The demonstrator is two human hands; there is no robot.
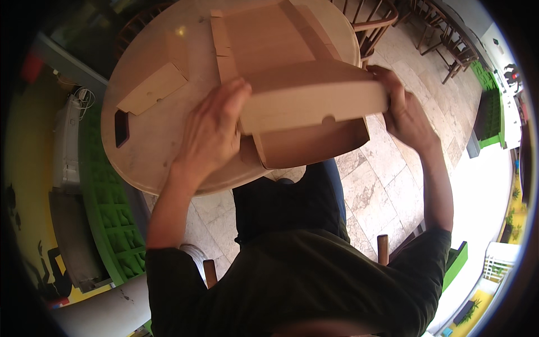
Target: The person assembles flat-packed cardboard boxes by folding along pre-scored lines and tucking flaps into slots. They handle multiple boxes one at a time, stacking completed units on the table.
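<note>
Brown box (pixel 311 106) is at the near edge of the bench (pixel 160 147), its ends in the grip of left hand (pixel 210 129) and right hand (pixel 409 115). Folding seems partly done: walls stand, but below it gapes, not yet closed.

From my remote seat, saw cardboard box (pixel 306 106) between left hand (pixel 210 123) and right hand (pixel 407 115), at round table (pixel 163 140)'s near right edge. Cardboard sheet (pixel 261 39) lay on table behind box. Left on table: cardboard piece (pixel 150 90), phone (pixel 121 128) just before it. Spindle-back chair (pixel 375 24) stood behind, right; bench (pixel 106 219) left of table.
</note>
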